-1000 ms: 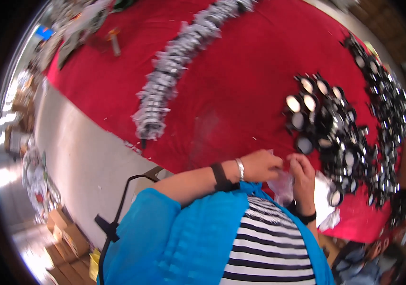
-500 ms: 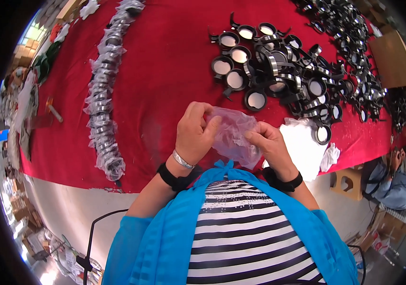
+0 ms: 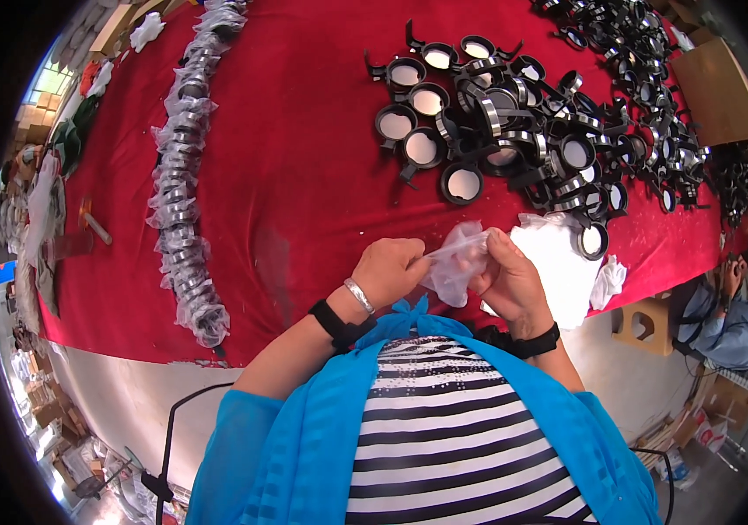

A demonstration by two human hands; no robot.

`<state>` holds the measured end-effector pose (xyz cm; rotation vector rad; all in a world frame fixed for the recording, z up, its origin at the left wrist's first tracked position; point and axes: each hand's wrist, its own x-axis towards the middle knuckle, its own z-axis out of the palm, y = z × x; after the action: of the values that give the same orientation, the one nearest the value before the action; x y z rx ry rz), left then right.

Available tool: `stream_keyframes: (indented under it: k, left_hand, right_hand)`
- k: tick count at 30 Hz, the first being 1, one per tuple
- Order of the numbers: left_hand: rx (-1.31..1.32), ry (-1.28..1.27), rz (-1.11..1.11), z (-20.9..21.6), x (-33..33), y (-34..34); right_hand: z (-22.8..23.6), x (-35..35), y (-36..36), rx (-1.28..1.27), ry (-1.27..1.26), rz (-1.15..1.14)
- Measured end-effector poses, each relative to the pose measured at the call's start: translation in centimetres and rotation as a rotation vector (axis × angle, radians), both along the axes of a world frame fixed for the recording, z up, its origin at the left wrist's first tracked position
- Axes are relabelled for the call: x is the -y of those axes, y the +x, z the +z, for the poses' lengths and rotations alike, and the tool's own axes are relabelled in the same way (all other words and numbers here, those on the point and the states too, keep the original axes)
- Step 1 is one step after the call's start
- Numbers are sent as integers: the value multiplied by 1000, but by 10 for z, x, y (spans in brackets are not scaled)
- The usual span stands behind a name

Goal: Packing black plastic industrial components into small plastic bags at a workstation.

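A thin, clear plastic bag (image 3: 453, 278) is stretched between my two hands, close in front of my body. My left hand (image 3: 387, 273) is closed, its fingertips pinching the bag's left edge. On the other side my right hand (image 3: 517, 284) grips the crumpled bag between thumb and fingers. Whether anything lies inside the bag I cannot make out; it looks thin and see-through. Just right of my right hand lies a stack of white plastic bags (image 3: 558, 276). Beyond my hands is a heap of black ring-shaped parts with handles (image 3: 464, 184), many with white round faces.
A long row of round parts wrapped in clear plastic (image 3: 183, 188) runs along the left of the red cloth (image 3: 304, 114). More black parts pile up at the far right beside a cardboard box (image 3: 724, 92). Another person (image 3: 728, 324) sits at the lower right near a yellow stool (image 3: 643, 331).
My left hand has moved down and right, from spread fingers to a tight pinch. The bag has gone from spread wide to bunched and pulled toward the right hand.
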<state>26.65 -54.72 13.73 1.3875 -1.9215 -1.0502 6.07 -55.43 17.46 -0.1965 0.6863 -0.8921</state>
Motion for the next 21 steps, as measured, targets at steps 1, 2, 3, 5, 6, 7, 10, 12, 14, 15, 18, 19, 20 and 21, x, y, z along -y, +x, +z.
stream_keyframes:
  k: [1, 2, 3, 5, 6, 7, 10, 12, 14, 15, 18, 19, 20, 21]
  left_hand:
    - [39, 70, 13, -8, 2, 0]
    - [78, 140, 23, -10, 5, 0]
    - [79, 141, 16, -11, 11, -1]
    - [164, -258, 146, -14, 30, -6]
    - [224, -281, 79, -16, 37, -9]
    - [225, -284, 75, -15, 41, -15]
    - [614, -58, -78, -5, 58, -29]
    - [708, -53, -63, -4, 62, -30]
    - [746, -105, -28, -3, 62, -28]
    - [701, -104, 15, -7, 64, -26]
    - [501, 62, 43, 14, 60, -13]
    - [413, 93, 45, 22, 54, -3]
    - [317, 12, 68, 21, 44, 10]
    - [322, 5, 80, 22, 37, 21]
  right_hand:
    - [-2, 0, -6, 176, 11, 39]
    - [1, 0, -10, 151, 55, 74]
    - [-2, -1, -14, 152, 56, 67]
    - [-11, -1, -23, 38, 88, 78]
    - [-11, -2, -27, 39, 87, 74]
    - [-11, -4, -30, -63, 79, 37]
    - [-16, -3, -41, -155, 39, 0]
    - [-13, -2, -39, -225, 22, -22]
    - [-13, -7, -33, -247, 17, -31]
    - [-16, -8, -33, -255, 25, -38]
    - [-22, -7, -38, -267, 47, -118]
    - [-23, -4, -39, -258, 31, -108]
    - [-22, -3, -40, -252, 21, -117]
    - [-21, -1, -42, -248, 12, -129]
